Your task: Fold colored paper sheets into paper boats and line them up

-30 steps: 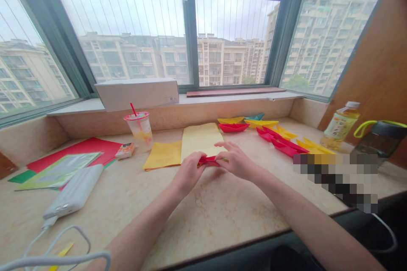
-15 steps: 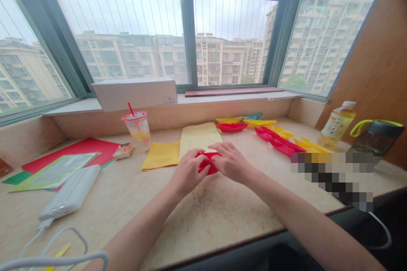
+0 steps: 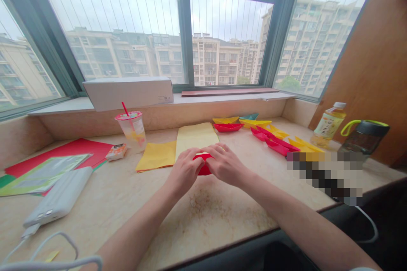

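My left hand and right hand pinch the folded red paper between them, long axis seemingly crosswise.

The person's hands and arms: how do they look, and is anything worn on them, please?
The left hand and right hand are bare, without gloves. No ring, watch or bracelet shows, though parts are hidden. The left forearm and right forearm show no sleeve; a pale edge at bottom right might be one, unclear.

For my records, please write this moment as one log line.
left hand: holds red paper; right hand: holds same red paper; beyond hands: pale yellow paper
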The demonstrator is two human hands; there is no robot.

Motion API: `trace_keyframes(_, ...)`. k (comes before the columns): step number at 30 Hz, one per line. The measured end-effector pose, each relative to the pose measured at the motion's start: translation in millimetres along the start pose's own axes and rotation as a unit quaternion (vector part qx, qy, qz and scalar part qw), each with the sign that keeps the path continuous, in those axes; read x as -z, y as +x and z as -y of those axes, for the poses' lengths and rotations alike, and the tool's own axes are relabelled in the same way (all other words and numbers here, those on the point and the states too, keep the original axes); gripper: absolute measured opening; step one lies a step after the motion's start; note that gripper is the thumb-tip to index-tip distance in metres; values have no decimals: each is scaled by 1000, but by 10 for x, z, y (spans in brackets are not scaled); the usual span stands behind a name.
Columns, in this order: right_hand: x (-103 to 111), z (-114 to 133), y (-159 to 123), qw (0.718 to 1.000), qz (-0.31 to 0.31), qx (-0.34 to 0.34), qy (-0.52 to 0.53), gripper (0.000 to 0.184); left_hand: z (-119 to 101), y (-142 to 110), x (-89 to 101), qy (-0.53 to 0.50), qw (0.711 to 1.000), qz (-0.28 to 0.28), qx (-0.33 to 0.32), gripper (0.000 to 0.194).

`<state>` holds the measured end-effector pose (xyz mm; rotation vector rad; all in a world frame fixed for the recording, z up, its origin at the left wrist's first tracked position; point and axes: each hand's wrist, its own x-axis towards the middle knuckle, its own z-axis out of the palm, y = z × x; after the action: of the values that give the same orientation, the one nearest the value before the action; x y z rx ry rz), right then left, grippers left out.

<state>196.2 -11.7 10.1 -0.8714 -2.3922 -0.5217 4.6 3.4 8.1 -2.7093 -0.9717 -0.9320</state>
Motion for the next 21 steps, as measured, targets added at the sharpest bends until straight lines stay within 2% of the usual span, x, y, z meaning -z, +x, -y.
trace_keyframes(5,-25,-15,0,1000,-9,-7,11,25,8,2,9,-26,1000,2,-10,20)
trace_keyframes(11,-21,-12,3,1000,-15,-19,20,23,29,-1,9,-6,1000,5,-21,22)
trace_keyframes(18,-40,-74,-30,994,-35,-97,45,14,110,-27,-12,32,999,-16,-9,19)
trace_keyframes(21,-73,-101,-44,992,-30,-109,57,12,114,-34,-16,41,999,-24,10,21)
